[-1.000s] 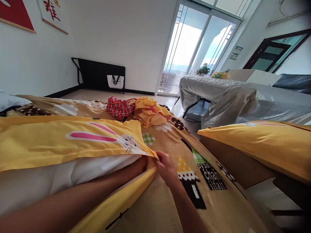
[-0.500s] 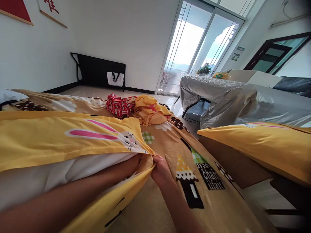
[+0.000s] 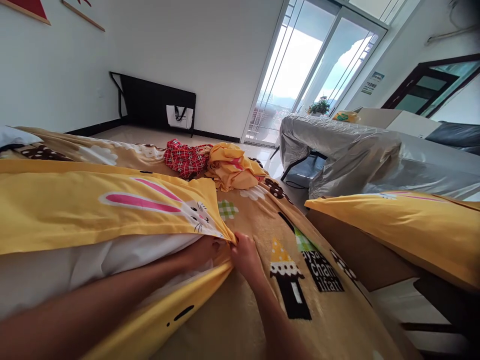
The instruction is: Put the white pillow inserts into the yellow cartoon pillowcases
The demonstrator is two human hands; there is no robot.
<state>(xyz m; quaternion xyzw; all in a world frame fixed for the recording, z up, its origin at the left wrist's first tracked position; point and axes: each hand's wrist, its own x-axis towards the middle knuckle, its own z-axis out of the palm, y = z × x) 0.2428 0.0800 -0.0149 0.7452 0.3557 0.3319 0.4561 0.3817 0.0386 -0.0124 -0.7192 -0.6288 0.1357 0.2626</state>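
Note:
A yellow pillowcase with a printed rabbit face lies along the left side of the bed, its long side gaping open. White pillow filling shows inside the gap. My right hand is closed around the pillowcase's near right corner and stretches the fabric to a point. Through the opening reaches my left hand, close to that same corner. Its fingers look curled, partly hidden by the fabric, and what they hold cannot be made out.
Beyond the pillowcase lie a red plaid cloth and a crumpled yellow cloth on the patterned tan blanket. Another yellow pillow rests on the right, over a brown surface. Behind it stands plastic-covered furniture.
My left hand has drawn back slightly from the corner, and more of its fingers show. My right hand, still gripping the corner, has shifted a little left and up.

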